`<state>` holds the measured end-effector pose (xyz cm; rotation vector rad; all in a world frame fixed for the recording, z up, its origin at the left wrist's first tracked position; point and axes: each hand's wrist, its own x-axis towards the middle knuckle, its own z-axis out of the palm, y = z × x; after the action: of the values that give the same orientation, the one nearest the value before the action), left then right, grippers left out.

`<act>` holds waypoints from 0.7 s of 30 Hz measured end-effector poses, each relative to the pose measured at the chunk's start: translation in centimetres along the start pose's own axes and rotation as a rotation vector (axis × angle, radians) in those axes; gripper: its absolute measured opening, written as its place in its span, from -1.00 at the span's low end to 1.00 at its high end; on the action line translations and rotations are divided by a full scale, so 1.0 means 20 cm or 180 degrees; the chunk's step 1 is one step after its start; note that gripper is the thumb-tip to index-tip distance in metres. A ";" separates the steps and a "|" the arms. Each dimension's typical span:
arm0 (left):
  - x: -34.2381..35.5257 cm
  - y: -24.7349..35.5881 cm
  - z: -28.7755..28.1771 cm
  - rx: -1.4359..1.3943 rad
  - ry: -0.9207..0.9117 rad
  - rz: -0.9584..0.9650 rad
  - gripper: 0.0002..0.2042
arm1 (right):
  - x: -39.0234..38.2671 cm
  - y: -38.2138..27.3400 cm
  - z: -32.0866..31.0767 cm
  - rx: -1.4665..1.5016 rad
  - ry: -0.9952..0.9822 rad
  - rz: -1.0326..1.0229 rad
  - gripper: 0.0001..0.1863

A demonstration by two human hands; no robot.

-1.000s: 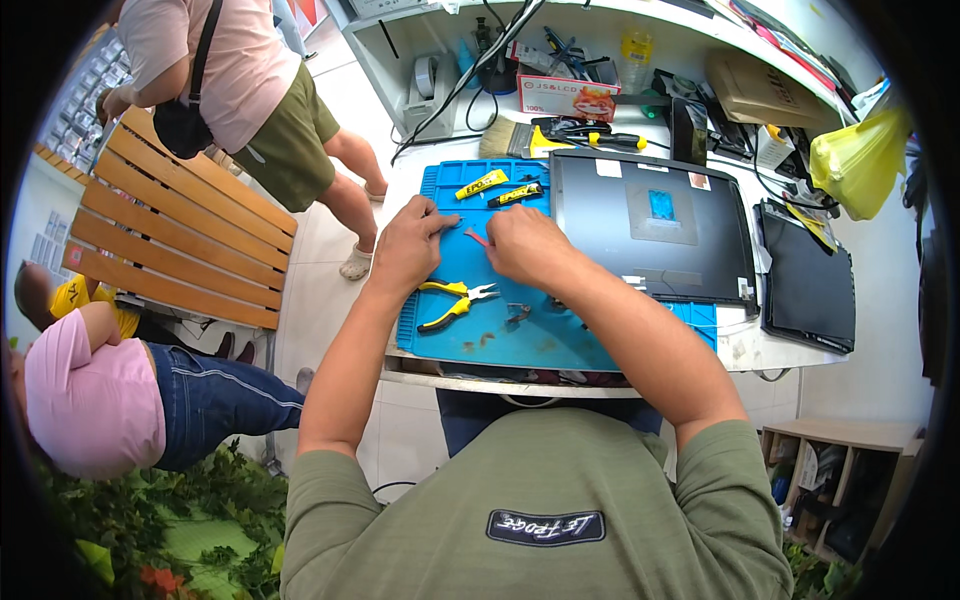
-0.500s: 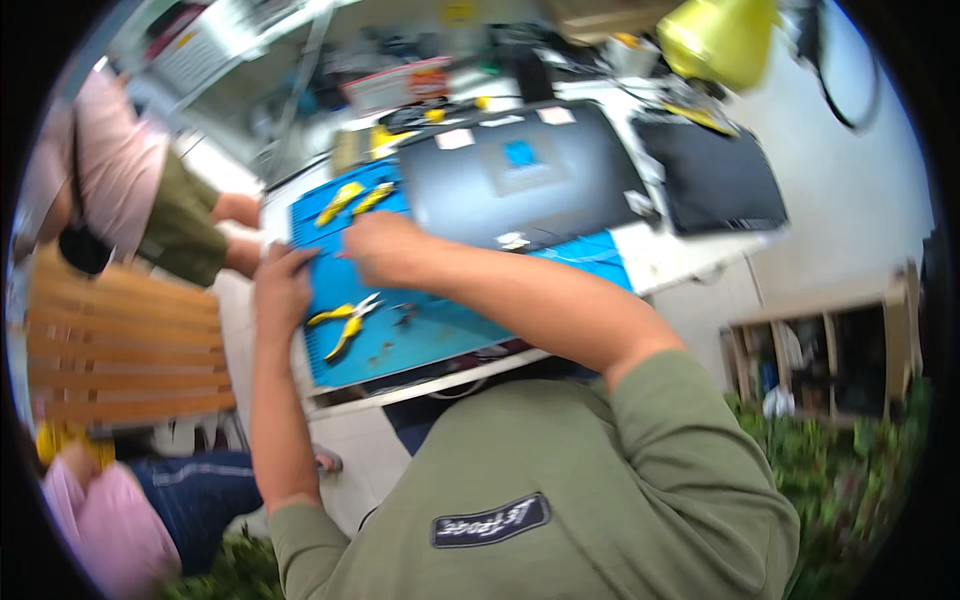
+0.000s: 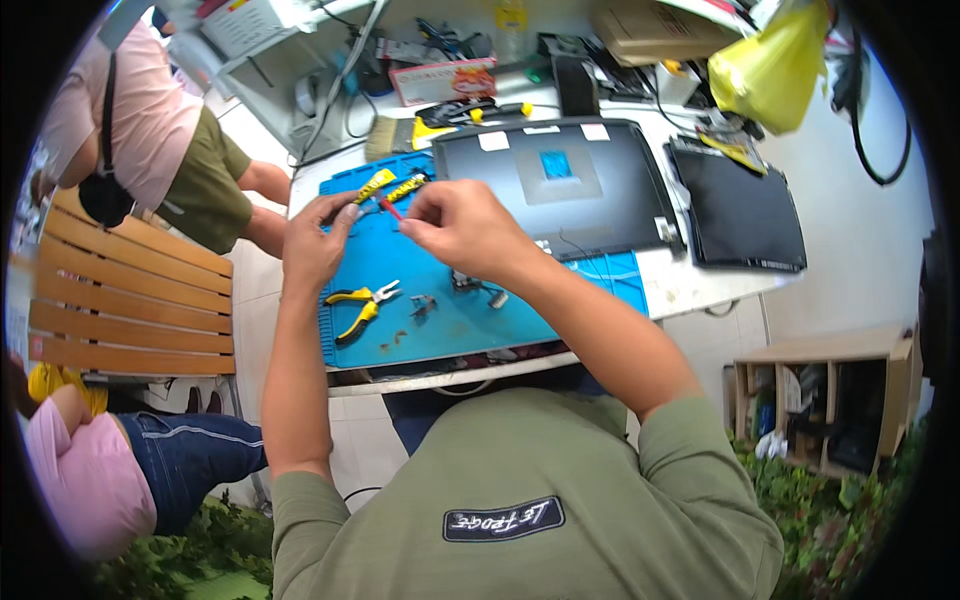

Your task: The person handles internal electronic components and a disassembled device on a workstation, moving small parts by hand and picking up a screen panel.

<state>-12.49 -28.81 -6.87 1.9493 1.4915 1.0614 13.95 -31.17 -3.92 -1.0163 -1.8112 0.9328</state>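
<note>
My right hand (image 3: pixel 465 228), fingers closed in a pinch, holds a thin red tool (image 3: pixel 392 209) above the blue work mat (image 3: pixel 390 255). Its tip points toward my left hand (image 3: pixel 318 240), whose thumb and fingertips are pinched at the mat's left part. A small greyish bit shows at those fingertips, too small to name. Just beyond the hands lie yellow-and-black hand tools (image 3: pixel 376 184). Nearer to me are yellow-handled pliers (image 3: pixel 366 307) with parted handles, and small metal parts (image 3: pixel 424 304). A dark panel (image 3: pixel 610 205) with pale tape pieces lies across the mat's far right.
A black flat panel (image 3: pixel 735 210) lies on the table's right side. Cables, a brush (image 3: pixel 381 138) and a red-white box (image 3: pixel 443 80) crowd the back. A yellow bag (image 3: pixel 770 70) hangs at far right. People stand or sit left, near a slatted wooden bench (image 3: pixel 130 290).
The view has shifted and sharpened. My left hand has moved farther over the mat, its fingertips now pinched. My right hand has moved slightly right, and the red tool shows more clearly.
</note>
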 end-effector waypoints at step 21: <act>-0.03 0.25 -0.14 -0.1829 0.0515 -0.0504 -0.77 | -0.29 -0.05 -0.13 0.1432 -0.1050 0.1199 -0.78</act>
<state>-11.91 -31.19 -1.70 1.3538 1.2135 1.4108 17.86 -36.19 -3.79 -0.9648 -1.5736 1.7354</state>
